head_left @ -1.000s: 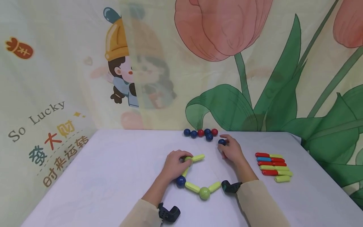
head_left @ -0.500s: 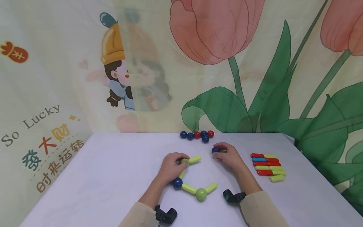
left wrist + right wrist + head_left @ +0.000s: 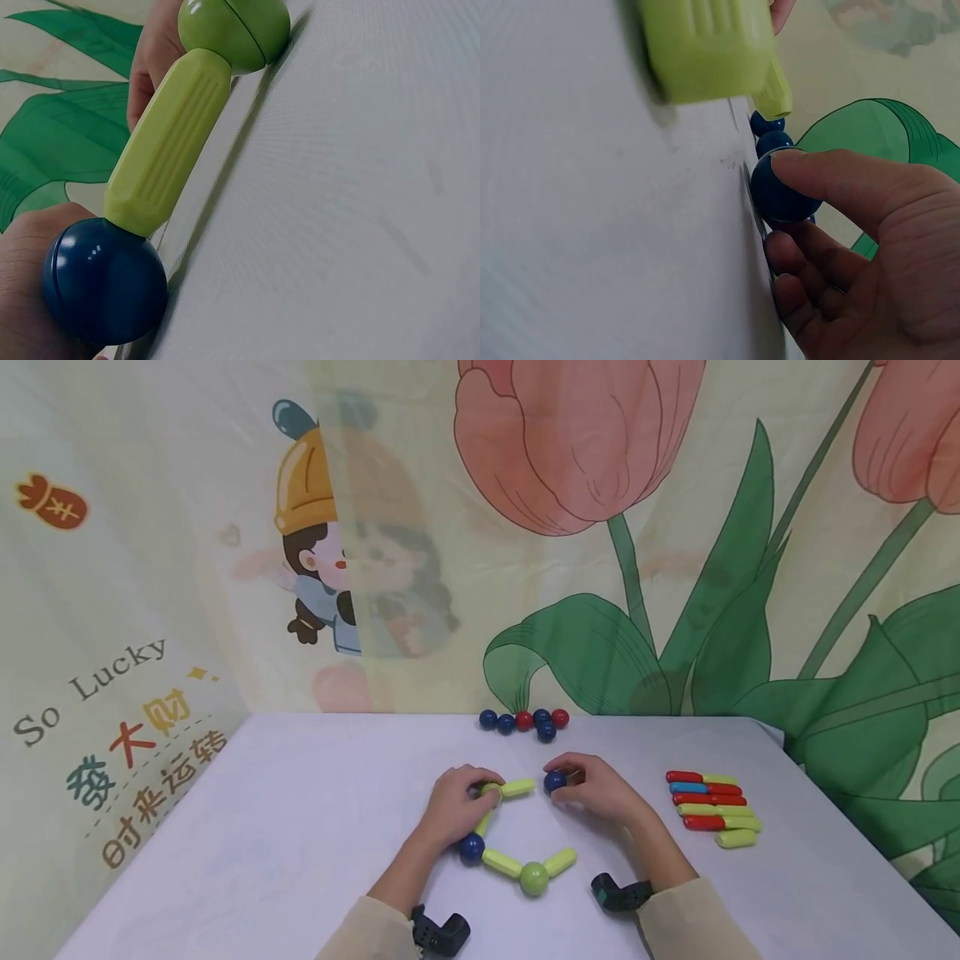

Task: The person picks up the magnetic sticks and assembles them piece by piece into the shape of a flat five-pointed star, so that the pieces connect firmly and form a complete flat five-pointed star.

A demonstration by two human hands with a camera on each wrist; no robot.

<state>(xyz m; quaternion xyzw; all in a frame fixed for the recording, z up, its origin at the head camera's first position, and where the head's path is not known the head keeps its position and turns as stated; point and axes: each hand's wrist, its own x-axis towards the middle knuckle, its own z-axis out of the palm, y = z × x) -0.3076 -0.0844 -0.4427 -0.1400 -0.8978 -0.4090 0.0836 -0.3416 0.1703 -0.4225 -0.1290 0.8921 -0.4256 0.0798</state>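
My right hand (image 3: 596, 785) pinches a dark blue ball (image 3: 555, 782) between thumb and fingers, close to the free end of a yellow-green rod (image 3: 518, 788). In the right wrist view the thumb lies over that blue ball (image 3: 784, 187). My left hand (image 3: 459, 803) grips the ball joint at the other end of this rod, mostly hidden under the fingers. From there a chain of rods runs through a blue ball (image 3: 472, 849) and another rod (image 3: 502, 862) to a green ball (image 3: 534, 878), with one more rod (image 3: 560, 862) angled off it.
Several blue and red balls (image 3: 524, 721) sit in a row at the table's far edge. On the right lie several stacked red, blue and yellow-green rods (image 3: 708, 799), with a short yellow-green rod (image 3: 736, 838) in front. A printed cloth (image 3: 570, 635) hangs behind the white table (image 3: 315, 827).
My right hand has brought the blue ball left and nearer, from by the far row of balls to beside the rod's free end. The left hand keeps its hold on the chain.
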